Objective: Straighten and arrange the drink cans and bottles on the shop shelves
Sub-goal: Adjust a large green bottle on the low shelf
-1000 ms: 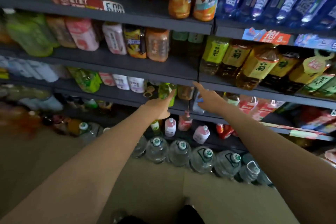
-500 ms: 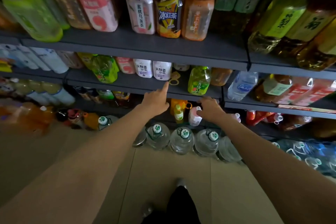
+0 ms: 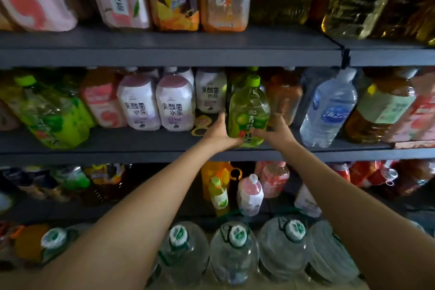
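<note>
The middle shelf (image 3: 164, 148) runs right across in front of the person, dark grey and crowded with drinks, and the work is going on at its front edge, a little right of centre. Down on the floor a row of big water jugs (image 3: 233, 249) stands well below both arms. On the shelf, a clear water bottle (image 3: 329, 110) leans to the right of the work, and two white milk-drink bottles (image 3: 155, 106) stand square to the left.

Between them is the green tea bottle (image 3: 248, 110), upright near the shelf's lip, its label roughly facing out. The left hand (image 3: 220, 133) cups its lower left side and the right hand (image 3: 275, 130) its lower right, so the grip is two hands curled around the base; how far the fingers wrap behind it is hard to tell from here.

To do this well, I'd say keep the hold low, slide the bottle rather than lift it, and turn the label fully forward. It looks top-heavy enough to tip, so ease it into line with its neighbours. A small yellow tag (image 3: 203, 123) lies just beside the left hand and could get knocked.
</note>
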